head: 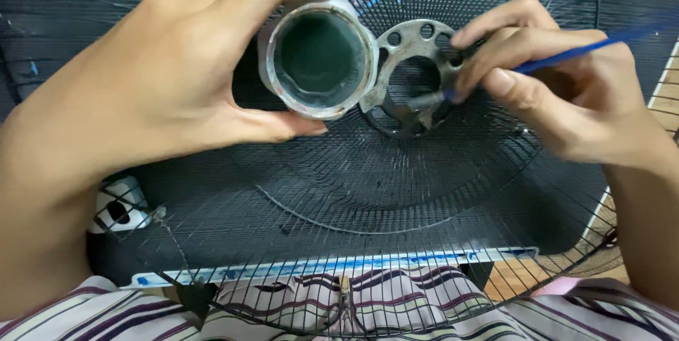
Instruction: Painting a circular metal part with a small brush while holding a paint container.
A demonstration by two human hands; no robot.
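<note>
Left hand (pixel 163 79) fingers clamped around paint cup (pixel 320 56), right hand (pixel 566 93) fingers pinching brush (pixel 537 65), tip on metal ring (pixel 414 76) at fan grille (pixel 353 185) centre

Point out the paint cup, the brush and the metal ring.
paint cup (pixel 320 56), head view, dark paint inside.
brush (pixel 566 57), head view, blue handle.
metal ring (pixel 410 37), head view, upper rim with holes.
</note>
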